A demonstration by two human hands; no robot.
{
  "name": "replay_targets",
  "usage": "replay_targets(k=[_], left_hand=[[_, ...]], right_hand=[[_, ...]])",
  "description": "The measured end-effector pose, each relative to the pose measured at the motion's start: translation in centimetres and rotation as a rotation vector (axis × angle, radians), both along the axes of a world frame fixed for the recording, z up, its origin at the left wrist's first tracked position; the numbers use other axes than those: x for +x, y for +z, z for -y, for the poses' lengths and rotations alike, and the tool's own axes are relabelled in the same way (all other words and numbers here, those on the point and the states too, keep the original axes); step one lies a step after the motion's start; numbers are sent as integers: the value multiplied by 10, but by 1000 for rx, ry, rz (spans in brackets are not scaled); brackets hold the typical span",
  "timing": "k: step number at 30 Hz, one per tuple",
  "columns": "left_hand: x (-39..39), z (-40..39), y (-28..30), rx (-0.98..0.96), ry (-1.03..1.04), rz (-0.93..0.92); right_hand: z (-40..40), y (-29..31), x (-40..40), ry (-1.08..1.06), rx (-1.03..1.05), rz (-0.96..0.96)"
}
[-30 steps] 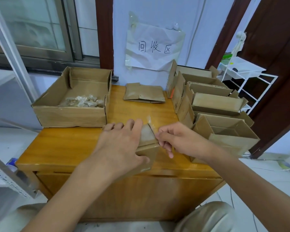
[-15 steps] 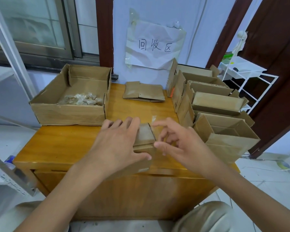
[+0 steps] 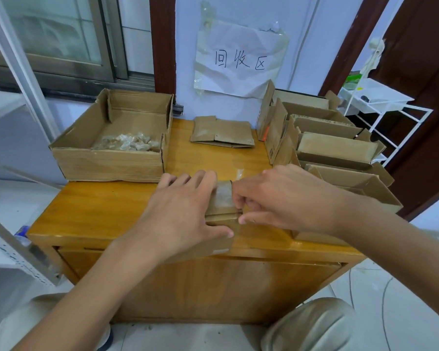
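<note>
A small brown cardboard box point(image 3: 222, 211) lies at the front edge of the wooden cabinet top point(image 3: 99, 206). My left hand point(image 3: 180, 211) lies over its left side, fingers spread on top and thumb along its front face. My right hand point(image 3: 284, 198) is at the box's right end, its fingertips curled onto a strip of clear tape point(image 3: 224, 196) on the box top, thumb against the edge. Most of the box is hidden under the two hands.
A large open carton point(image 3: 107, 163) holding crumpled clear tape scraps stands at the back left. Flattened cardboard point(image 3: 222, 133) lies at the back middle. Several opened boxes point(image 3: 335, 150) fill the right side. A white wire rack point(image 3: 380, 107) stands beyond. A paper sign hangs on the wall.
My right hand has gone from pinching the tape, through an open reach, back onto the box top with fingertips curled. My left hand has stayed on the box.
</note>
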State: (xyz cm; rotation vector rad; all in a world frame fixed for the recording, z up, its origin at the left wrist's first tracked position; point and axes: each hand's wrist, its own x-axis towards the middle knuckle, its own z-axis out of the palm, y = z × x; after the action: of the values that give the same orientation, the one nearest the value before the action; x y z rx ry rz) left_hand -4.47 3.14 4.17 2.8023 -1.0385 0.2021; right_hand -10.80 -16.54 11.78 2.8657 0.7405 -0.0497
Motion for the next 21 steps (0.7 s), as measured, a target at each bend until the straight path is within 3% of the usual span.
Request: replay_targets(k=[6, 10, 13, 16, 19, 21], left_hand=[[0, -1, 1, 7, -17, -8], [0, -3, 0, -8, -28, -14], [2, -3, 0, -5, -34, -29], [5, -3, 0, -25, -59, -39], [3, -5, -3, -58, -68, -38], [1, -5, -5, -73, -63, -23]], right_hand=[[-3, 7, 14, 22, -20, -139], [1, 5, 29, -18, 227, -418], [5, 4, 29, -32, 387, -522], [12, -3, 18, -16, 400, -456], [17, -20, 0, 23, 218, -197], [15, -30, -8, 65, 223, -48]])
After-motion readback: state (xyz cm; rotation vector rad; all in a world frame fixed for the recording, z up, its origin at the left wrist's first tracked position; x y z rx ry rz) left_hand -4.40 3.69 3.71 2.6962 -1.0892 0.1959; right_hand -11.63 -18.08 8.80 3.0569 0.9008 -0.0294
